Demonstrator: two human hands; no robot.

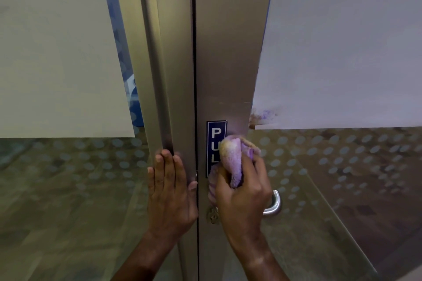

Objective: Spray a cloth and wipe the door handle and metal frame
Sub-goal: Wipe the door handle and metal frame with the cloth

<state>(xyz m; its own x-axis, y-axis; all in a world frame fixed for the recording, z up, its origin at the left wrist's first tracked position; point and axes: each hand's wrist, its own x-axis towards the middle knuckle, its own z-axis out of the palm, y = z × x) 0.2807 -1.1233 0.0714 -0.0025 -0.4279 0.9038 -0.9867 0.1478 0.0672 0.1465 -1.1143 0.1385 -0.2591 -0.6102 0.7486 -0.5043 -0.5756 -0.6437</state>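
Observation:
A tall brushed metal frame [228, 52] runs down the middle between two glass panes. My right hand [242, 196] grips a bunched purple cloth [233, 157] and presses it against the frame, over the lower part of a blue PULL sticker [215, 134]. The silver door handle [275, 203] curves out just right of that hand, mostly hidden behind it. A small lock cylinder [212, 215] shows below the cloth. My left hand [171, 187] lies flat, fingers together, on the left metal post [169, 75] beside the door gap. No spray bottle is in view.
Frosted glass [342, 41] fills the right door's upper half, with purple smudges [262, 116] at its lower left corner. Clear glass with a dot pattern [342, 162] lies below it. The left pane [57, 52] has a blue strip along the post.

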